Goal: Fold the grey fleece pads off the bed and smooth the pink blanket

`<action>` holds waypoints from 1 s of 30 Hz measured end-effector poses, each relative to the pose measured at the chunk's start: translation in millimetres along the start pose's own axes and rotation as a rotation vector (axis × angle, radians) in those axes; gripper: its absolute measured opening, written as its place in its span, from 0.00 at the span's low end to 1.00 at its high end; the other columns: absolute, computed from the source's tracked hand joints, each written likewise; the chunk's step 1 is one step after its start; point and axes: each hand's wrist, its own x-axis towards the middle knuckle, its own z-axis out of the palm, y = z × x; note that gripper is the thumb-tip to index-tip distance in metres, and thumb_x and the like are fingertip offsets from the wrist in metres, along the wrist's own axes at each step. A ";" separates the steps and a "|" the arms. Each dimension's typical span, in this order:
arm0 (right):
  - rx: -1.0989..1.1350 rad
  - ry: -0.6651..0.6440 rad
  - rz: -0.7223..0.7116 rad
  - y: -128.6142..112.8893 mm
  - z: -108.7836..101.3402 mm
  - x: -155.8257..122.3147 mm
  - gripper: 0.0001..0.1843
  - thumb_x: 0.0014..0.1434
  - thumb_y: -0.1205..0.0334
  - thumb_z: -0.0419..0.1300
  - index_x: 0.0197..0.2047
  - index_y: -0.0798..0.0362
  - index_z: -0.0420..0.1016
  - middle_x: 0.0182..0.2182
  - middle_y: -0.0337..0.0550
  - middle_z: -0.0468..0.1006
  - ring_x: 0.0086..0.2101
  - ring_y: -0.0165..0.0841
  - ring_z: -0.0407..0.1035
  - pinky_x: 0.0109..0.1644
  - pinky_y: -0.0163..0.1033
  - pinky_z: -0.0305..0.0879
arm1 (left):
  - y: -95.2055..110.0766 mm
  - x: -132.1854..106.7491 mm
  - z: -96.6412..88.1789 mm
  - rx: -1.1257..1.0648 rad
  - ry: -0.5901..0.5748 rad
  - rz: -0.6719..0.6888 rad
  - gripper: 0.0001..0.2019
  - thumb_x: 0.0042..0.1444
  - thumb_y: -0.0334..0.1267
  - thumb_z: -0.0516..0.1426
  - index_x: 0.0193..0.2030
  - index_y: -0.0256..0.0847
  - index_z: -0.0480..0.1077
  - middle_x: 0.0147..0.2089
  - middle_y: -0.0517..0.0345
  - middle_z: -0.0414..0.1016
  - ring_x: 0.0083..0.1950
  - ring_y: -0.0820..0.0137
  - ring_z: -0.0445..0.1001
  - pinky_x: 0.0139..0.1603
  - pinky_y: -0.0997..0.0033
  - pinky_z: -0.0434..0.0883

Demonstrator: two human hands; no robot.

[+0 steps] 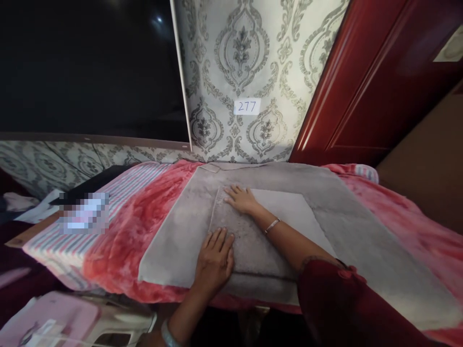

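A folded grey cloth lies as a flat rectangle on a larger grey cloth sheet. Both look soft and short-piled; whether they are one piece I cannot tell. My left hand rests palm down at the near left edge of the folded part, fingers stretched out and pointing away from me. Farther back, my right hand lies flat on the far left corner, its fingers spread. Neither hand has anything gripped in it.
Beneath the grey sheet is a red plush blanket over a striped cloth. A large black screen stands at the back left, a red door at the right. Something pink is at the lower left.
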 end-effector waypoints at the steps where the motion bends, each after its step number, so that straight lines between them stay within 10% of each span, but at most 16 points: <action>1: -0.005 0.018 0.005 6.6 0.7 -8.3 0.34 0.73 0.41 0.38 0.77 0.43 0.49 0.76 0.45 0.43 0.73 0.45 0.40 0.73 0.62 0.40 | -0.2 0.2 0.1 -0.001 -0.002 0.001 0.18 0.64 0.31 0.52 0.57 0.38 0.75 0.60 0.47 0.78 0.63 0.58 0.74 0.62 0.52 0.72; 13: -0.047 0.166 0.482 153.4 10.8 -133.0 0.32 0.74 0.49 0.37 0.75 0.47 0.54 0.74 0.50 0.51 0.71 0.49 0.47 0.68 0.67 0.50 | -1.9 1.7 4.0 -0.022 -0.005 -0.004 0.18 0.65 0.32 0.51 0.57 0.39 0.76 0.60 0.46 0.78 0.62 0.57 0.75 0.63 0.50 0.72; 17: -0.053 0.194 0.513 109.2 2.0 -147.8 0.32 0.73 0.53 0.39 0.75 0.54 0.55 0.74 0.57 0.49 0.72 0.53 0.42 0.69 0.71 0.45 | -1.2 3.6 4.1 -0.040 -0.046 -0.026 0.19 0.65 0.33 0.51 0.58 0.39 0.76 0.60 0.45 0.77 0.63 0.57 0.74 0.64 0.49 0.71; 24: 0.045 0.182 -0.115 -55.6 33.3 -164.5 0.33 0.73 0.53 0.43 0.76 0.56 0.52 0.74 0.50 0.48 0.73 0.44 0.40 0.74 0.60 0.39 | -1.1 -6.2 -1.7 -0.034 -0.037 -0.066 0.21 0.66 0.34 0.50 0.63 0.38 0.72 0.69 0.42 0.69 0.71 0.54 0.65 0.68 0.46 0.66; 30: 0.042 0.171 -0.028 -31.7 43.3 -185.6 0.34 0.72 0.50 0.44 0.75 0.57 0.53 0.74 0.49 0.49 0.73 0.43 0.41 0.75 0.56 0.40 | -3.6 -19.0 -5.7 -0.022 -0.131 -0.037 0.24 0.67 0.35 0.49 0.68 0.37 0.67 0.70 0.42 0.67 0.71 0.54 0.64 0.64 0.50 0.69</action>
